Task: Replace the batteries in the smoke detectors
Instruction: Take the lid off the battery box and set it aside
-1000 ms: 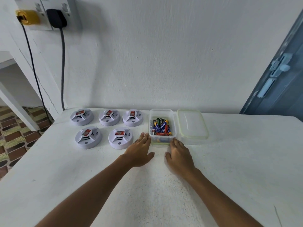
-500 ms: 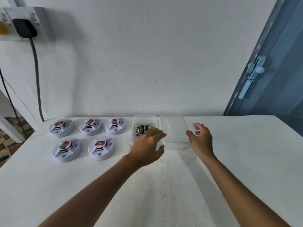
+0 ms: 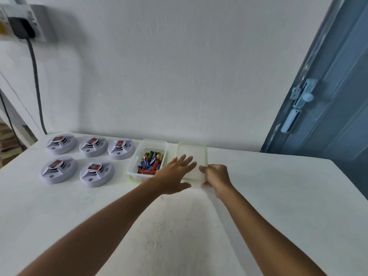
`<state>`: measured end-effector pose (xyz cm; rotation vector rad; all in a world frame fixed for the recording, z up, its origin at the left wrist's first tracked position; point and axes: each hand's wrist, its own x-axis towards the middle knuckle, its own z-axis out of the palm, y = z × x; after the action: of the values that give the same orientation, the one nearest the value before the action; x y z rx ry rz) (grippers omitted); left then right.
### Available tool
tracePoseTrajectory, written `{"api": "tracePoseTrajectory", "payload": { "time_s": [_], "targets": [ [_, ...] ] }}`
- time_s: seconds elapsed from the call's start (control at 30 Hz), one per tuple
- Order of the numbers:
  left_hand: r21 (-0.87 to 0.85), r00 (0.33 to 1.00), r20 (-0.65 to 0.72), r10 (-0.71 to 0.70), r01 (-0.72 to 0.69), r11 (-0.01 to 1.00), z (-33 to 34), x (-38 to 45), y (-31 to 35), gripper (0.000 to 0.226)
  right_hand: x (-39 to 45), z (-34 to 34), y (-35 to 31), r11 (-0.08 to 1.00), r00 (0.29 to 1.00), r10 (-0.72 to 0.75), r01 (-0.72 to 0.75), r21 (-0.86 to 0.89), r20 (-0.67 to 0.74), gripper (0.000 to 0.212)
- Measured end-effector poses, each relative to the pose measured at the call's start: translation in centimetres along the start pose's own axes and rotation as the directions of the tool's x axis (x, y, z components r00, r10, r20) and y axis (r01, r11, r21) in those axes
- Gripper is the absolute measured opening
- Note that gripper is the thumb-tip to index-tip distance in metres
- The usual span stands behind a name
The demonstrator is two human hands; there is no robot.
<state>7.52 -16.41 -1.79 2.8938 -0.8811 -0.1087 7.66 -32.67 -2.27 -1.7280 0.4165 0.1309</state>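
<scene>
Several white round smoke detectors (image 3: 97,173) with red-labelled batteries on top lie in two rows at the table's left. To their right stands an open clear plastic box (image 3: 133,166) holding several loose batteries (image 3: 150,163). Its clear lid (image 3: 196,154) lies flat just right of the box. My left hand (image 3: 175,174) reaches forward with straight, spread fingers over the lid's left part and the box's near right corner. My right hand (image 3: 216,176) has its thumb and curled fingers pinching the lid's near right corner.
The white table (image 3: 268,196) runs up to a white wall. A blue door (image 3: 328,96) with a latch stands at the right. At the upper left a black plug (image 3: 20,28) sits in a wall socket, and its cable (image 3: 36,86) hangs down behind the table's left end.
Both hands have moved right from in front of the battery box to the lid. My right hand has closed on the lid's corner. The camera has turned to the right.
</scene>
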Motion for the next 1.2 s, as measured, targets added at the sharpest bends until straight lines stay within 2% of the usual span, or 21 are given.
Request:
{"api": "tracePoseTrajectory", "payload": {
  "time_s": [0.23,0.5,0.6,0.67,0.7,0.77,0.83,0.9,0.97,1.07,1.2],
  "targets": [
    [0.022,0.999,-0.001,0.033,-0.033,0.999,0.4,3.7,5.5,0.076,1.0,-6.4,0.5,0.999,0.999,0.032,-0.032,-0.006,-0.031,0.007],
    [0.054,0.994,0.011,0.112,-0.113,0.992,1.5,6.9,9.9,0.075,1.2,-11.6,1.4,0.997,0.99,0.082,-0.082,0.007,-0.119,0.011],
    [0.059,0.984,0.007,0.178,-0.178,0.982,1.6,7.6,10.2,0.082,0.7,-12.7,0.9,0.994,0.985,0.084,-0.093,-0.055,-0.154,0.02],
    [0.061,0.967,-0.009,0.255,-0.254,0.965,1.9,7.4,9.9,0.091,-0.3,-13.0,0.5,0.948,0.973,-0.014,-0.06,-0.312,-0.229,0.041],
    [0.055,0.958,-0.032,0.284,-0.282,0.958,2.1,7.0,9.7,0.095,-1.1,-13.0,0.4,0.888,0.951,-0.133,-0.01,-0.459,-0.278,0.048],
    [0.013,0.943,-0.135,0.303,-0.305,0.952,1.8,5.3,8.7,0.098,-3.2,-11.7,0.0,0.778,0.837,-0.447,0.189,-0.6,-0.316,0.045],
    [-0.047,0.922,-0.279,0.27,-0.294,0.955,0.2,3.0,6.2,0.098,-5.2,-9.0,-1.1,0.709,0.705,-0.654,0.446,-0.547,-0.273,0.038],
    [-0.094,0.902,-0.384,0.198,-0.252,0.963,-1.5,0.5,2.8,0.099,-6.2,-5.5,-1.7,0.632,0.662,-0.734,0.583,-0.51,-0.152,0.035],
    [-0.14,0.905,-0.417,0.083,-0.154,0.978,-2.6,-2.5,-1.0,0.102,-6.4,-1.8,-1.2,0.571,0.699,-0.714,0.61,-0.549,0.033,0.04],
    [-0.203,0.919,-0.374,-0.126,0.052,0.978,-3.0,-7.4,-5.4,0.104,-6.2,3.1,0.3,0.51,0.804,-0.525,0.56,-0.654,0.279,0.058],
    [-0.312,0.932,-0.162,-0.324,0.263,0.913,-1.4,-11.0,-8.0,0.109,-4.9,6.9,1.6,0.454,0.838,-0.376,0.539,-0.71,0.396,0.078]
  ]
}}
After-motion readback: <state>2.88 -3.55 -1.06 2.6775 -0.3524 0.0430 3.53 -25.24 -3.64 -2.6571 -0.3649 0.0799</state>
